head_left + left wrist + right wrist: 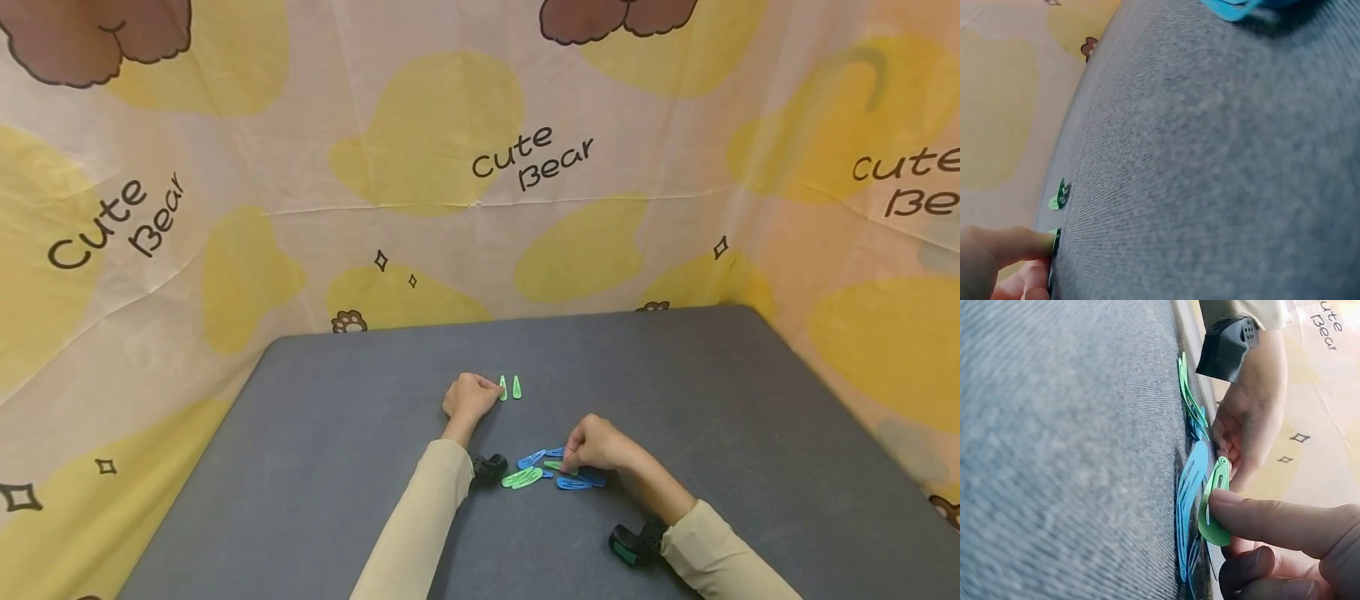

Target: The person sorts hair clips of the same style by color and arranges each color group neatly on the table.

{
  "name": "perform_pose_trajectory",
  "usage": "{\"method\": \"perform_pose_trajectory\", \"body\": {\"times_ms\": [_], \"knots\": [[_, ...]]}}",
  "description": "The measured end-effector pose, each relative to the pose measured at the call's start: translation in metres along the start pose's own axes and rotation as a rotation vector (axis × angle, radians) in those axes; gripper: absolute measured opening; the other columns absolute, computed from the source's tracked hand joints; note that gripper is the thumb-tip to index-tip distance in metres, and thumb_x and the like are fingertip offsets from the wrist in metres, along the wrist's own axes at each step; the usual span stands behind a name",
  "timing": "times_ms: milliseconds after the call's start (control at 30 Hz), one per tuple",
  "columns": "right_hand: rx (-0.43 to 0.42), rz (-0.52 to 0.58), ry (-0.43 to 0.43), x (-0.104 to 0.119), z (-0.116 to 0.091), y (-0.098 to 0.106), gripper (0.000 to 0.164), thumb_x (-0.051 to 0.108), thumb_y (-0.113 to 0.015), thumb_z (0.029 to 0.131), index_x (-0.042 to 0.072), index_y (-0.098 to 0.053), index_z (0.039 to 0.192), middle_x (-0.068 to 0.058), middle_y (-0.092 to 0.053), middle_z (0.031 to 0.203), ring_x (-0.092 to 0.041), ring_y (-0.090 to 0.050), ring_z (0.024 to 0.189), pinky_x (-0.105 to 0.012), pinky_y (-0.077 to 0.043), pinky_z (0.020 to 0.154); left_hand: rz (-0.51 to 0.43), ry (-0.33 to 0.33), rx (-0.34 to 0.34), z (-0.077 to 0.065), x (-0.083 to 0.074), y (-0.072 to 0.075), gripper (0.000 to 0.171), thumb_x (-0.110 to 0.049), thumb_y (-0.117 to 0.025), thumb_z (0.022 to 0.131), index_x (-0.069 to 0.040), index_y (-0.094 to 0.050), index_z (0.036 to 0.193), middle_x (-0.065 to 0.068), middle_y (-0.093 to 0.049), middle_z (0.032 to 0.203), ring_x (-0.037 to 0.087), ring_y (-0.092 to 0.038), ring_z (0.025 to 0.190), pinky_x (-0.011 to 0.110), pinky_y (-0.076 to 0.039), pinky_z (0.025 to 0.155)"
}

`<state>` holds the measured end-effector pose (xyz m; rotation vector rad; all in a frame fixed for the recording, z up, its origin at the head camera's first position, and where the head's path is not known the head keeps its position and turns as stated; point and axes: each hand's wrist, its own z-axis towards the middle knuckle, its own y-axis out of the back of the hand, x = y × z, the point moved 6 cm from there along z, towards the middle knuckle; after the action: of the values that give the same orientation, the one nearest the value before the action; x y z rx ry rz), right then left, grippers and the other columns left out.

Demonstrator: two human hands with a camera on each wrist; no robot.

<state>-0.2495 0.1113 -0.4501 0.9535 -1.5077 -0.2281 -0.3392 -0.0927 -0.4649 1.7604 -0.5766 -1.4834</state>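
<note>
Two green snap hair clips stand side by side toward the back of the table. My left hand [471, 396] pinches the left one [503, 390] by its edge between thumb and fingers; the other green clip [517, 387] lies just to its right. Closer to me, my right hand [597, 443] is at a loose pile of blue clips [574, 483] and green clips [522, 477]. In the right wrist view, its thumb and fingers pinch a green hair clip [1205, 528], tilted beside a blue clip [1191, 487].
The grey table [345, 417] has a cloth-like surface. A printed curtain [420, 142] with yellow patches and lettering hangs behind it and along the sides. Black wrist devices [636, 543] sit on both wrists, the left one close to the pile.
</note>
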Motion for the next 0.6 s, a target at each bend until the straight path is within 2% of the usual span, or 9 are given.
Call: {"method": "perform_pose_trajectory", "body": {"times_ms": [100,167,333,500,600], "knots": [[0.014,0.031,0.011,0.000,0.000,0.001,0.013,0.007,-0.078,0.073,-0.001,-0.070,0.067,0.009,-0.052,0.057,-0.007,-0.045,0.057,-0.021,-0.036,0.052,-0.014,-0.025,0.007,0.001,-0.001,-0.002,0.019,-0.033,-0.075,0.079,-0.017,-0.075,0.068,0.002,-0.074,0.071,0.017,-0.060,0.060,0.031,-0.041,0.055],[0.023,0.051,0.017,-0.001,0.000,0.001,0.012,0.006,-0.077,0.074,-0.002,-0.070,0.068,0.009,-0.051,0.058,-0.008,-0.045,0.057,-0.021,-0.035,0.052,-0.055,-0.034,0.026,0.001,-0.001,-0.004,0.019,-0.029,-0.075,0.080,-0.015,-0.074,0.069,0.003,-0.072,0.065,0.013,-0.057,0.052,0.028,-0.040,0.052],[0.033,0.085,0.047,-0.001,0.000,0.004,0.013,0.006,-0.077,0.074,-0.005,-0.070,0.070,0.009,-0.052,0.058,-0.008,-0.044,0.058,-0.021,-0.035,0.052,-0.237,-0.030,0.115,0.004,0.000,-0.010,0.014,-0.017,-0.073,0.082,-0.006,-0.074,0.073,0.002,-0.068,0.056,0.003,-0.051,0.038,0.018,-0.039,0.043],[0.039,0.132,0.033,-0.005,0.004,0.005,0.015,0.007,-0.076,0.075,-0.006,-0.071,0.073,0.009,-0.053,0.059,-0.007,-0.043,0.058,-0.021,-0.034,0.053,-0.410,0.010,0.177,0.006,0.002,-0.013,0.011,-0.008,-0.072,0.080,0.003,-0.074,0.079,-0.002,-0.062,0.049,0.000,-0.052,0.036,0.013,-0.037,0.039],[0.049,0.172,0.007,-0.008,0.006,0.006,0.017,0.009,-0.075,0.077,-0.007,-0.071,0.077,0.010,-0.052,0.059,-0.006,-0.040,0.057,-0.021,-0.032,0.052,-0.477,0.040,0.202,0.006,0.004,-0.016,0.012,-0.005,-0.071,0.080,0.007,-0.072,0.081,-0.006,-0.057,0.045,-0.001,-0.052,0.036,0.012,-0.037,0.040]]}}
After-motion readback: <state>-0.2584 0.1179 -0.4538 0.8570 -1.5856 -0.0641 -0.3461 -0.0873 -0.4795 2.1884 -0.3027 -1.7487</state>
